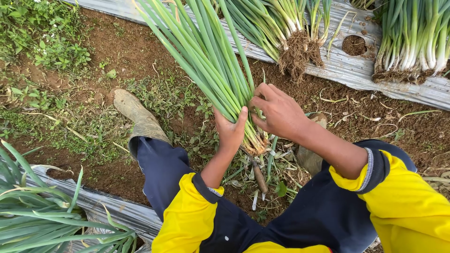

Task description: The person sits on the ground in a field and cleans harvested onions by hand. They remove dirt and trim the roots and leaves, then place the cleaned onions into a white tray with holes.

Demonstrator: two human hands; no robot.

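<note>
Before us we see bare brown soil (126, 51) strewn with dry stalks and patches of low weeds (42, 42). Along the top edge runs a strip of silver plastic mulch (347, 70), and on it lie two pulled clumps of green onions, one with a tangled root ball (300, 51), one at the far right (412, 37). A round planting hole (354, 45) sits between them. At lower left, growing onion leaves (33, 220) spread over a second mulch strip (117, 211).

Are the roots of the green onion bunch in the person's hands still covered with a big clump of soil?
No. The green onion bunch, held by the left hand and right hand, ends in a trimmed, nearly bare base.
</note>
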